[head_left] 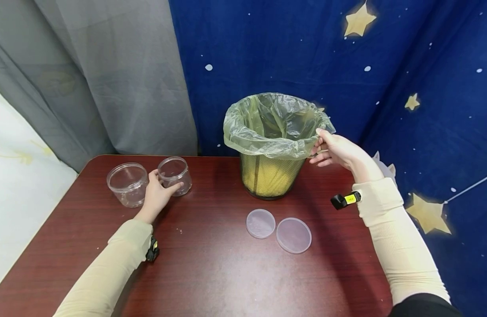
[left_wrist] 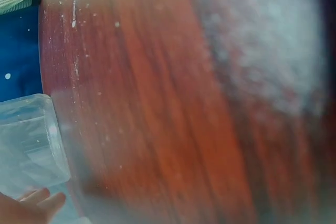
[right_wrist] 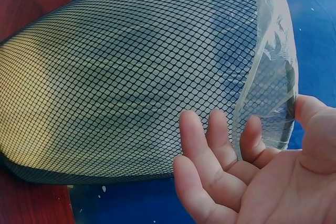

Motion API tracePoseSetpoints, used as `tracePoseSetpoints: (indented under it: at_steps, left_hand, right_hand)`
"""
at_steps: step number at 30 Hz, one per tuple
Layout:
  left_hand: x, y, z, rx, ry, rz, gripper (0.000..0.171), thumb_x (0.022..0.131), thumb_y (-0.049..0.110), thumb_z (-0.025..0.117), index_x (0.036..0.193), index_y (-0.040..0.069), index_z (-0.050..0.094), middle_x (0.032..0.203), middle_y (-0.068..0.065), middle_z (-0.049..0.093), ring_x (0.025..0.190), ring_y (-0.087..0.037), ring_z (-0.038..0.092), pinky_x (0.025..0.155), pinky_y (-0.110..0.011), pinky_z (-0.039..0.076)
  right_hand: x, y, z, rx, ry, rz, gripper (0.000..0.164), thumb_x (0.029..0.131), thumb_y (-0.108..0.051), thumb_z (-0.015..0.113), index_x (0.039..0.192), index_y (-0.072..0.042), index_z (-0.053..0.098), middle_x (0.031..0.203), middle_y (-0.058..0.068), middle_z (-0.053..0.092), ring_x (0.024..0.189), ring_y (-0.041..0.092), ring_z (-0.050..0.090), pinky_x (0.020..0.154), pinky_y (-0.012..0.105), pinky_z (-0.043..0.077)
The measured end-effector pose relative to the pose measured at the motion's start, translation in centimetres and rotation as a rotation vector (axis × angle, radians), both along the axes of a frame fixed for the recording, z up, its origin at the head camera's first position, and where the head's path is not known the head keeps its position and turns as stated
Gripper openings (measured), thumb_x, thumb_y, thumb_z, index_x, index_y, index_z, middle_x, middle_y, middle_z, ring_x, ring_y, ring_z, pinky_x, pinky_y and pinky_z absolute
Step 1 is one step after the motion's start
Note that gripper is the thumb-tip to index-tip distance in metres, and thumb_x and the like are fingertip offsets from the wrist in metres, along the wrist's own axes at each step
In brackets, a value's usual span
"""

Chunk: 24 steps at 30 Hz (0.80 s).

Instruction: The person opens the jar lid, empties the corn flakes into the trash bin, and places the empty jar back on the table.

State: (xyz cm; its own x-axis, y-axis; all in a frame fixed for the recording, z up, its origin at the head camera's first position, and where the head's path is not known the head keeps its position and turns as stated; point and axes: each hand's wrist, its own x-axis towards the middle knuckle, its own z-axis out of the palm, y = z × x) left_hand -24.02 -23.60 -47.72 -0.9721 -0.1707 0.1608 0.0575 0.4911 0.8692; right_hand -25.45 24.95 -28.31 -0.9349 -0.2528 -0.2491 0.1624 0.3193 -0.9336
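Note:
A black mesh waste bin (head_left: 267, 176) stands at the back of the table, lined with a pale translucent plastic bag (head_left: 263, 147) folded over its rim. My right hand (head_left: 334, 149) pinches the lined rim on the right side, thumb over the top. Its other fingers (right_wrist: 191, 135) spread along the mesh outside. To the left, my left hand (head_left: 158, 193) grips a small clear plastic jar (head_left: 175, 169), thumb across the front. A wider clear plastic jar (head_left: 128, 189) stands just left of that hand. Both jars are uncovered.
Two round translucent lids, a smaller one (head_left: 260, 223) and a larger one (head_left: 293, 235), lie side by side in front of the bin. Small crumbs (head_left: 179, 230) dot the reddish-brown table (head_left: 212, 268). Grey and blue star-patterned curtains (head_left: 291, 48) hang behind.

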Motion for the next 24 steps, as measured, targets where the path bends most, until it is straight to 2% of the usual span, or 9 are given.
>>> tracePoseSetpoints:
  at_steps: [6,11,15,19,22,24]
  left_hand:
    - [0.0,0.0,-0.1,-0.052,0.009,-0.008,0.093,0.073,0.039,0.072,0.136,0.005,0.013,0.127,-0.025,0.042,0.116,-0.031,0.041,0.092,-0.047,0.033]
    - [0.4,-0.3,-0.1,-0.104,-0.022,-0.019,0.104,0.072,0.039,0.073,0.14,0.003,0.004,0.132,-0.027,0.036,0.119,-0.035,0.038,0.094,-0.05,0.031]
    - [1.0,-0.4,0.1,-0.169,-0.039,-0.004,0.101,0.073,0.034,0.073,0.14,-0.002,0.007,0.127,-0.03,0.04,0.114,-0.038,0.043,0.091,-0.051,0.035]
    - [1.8,-0.4,0.8,-0.238,-0.008,-0.007,0.081,0.075,0.019,0.072,0.135,-0.008,0.024,0.112,-0.028,0.052,0.1,-0.037,0.054,0.084,-0.049,0.041]
    - [2.6,-0.5,1.3,-0.307,0.09,0.004,0.055,0.074,0.007,0.068,0.121,-0.009,0.044,0.089,-0.021,0.062,0.078,-0.03,0.061,0.072,-0.042,0.046]
    - [3.1,-0.6,1.6,-0.354,0.173,0.023,0.039,0.074,0.002,0.066,0.11,-0.008,0.054,0.074,-0.014,0.062,0.064,-0.024,0.059,0.063,-0.038,0.044]
  right_hand:
    - [0.1,-0.1,0.0,0.007,0.018,-0.018,0.049,0.094,-0.049,0.03,0.091,-0.001,0.041,0.082,0.006,0.055,0.079,0.028,0.063,0.065,0.037,0.05]
    - [0.3,-0.7,0.1,0.067,0.1,-0.081,0.049,0.095,-0.044,0.031,0.089,0.002,0.045,0.081,0.009,0.058,0.071,0.022,0.065,0.059,0.033,0.051]
    - [0.4,-0.9,0.2,0.116,0.158,-0.115,0.051,0.094,-0.043,0.032,0.089,0.004,0.049,0.079,0.008,0.059,0.068,0.019,0.065,0.056,0.03,0.05]
    - [0.5,-0.6,0.2,0.143,0.203,-0.11,0.05,0.095,-0.042,0.032,0.091,0.005,0.05,0.076,0.006,0.06,0.065,0.016,0.064,0.055,0.028,0.05]
    - [0.7,-0.4,0.2,0.134,0.239,-0.111,0.05,0.095,-0.042,0.033,0.091,0.004,0.049,0.074,0.006,0.059,0.063,0.015,0.064,0.053,0.026,0.05]
    - [0.9,-0.3,0.1,0.126,0.268,-0.12,0.051,0.095,-0.044,0.033,0.09,0.004,0.048,0.073,0.006,0.059,0.062,0.015,0.064,0.052,0.026,0.049]
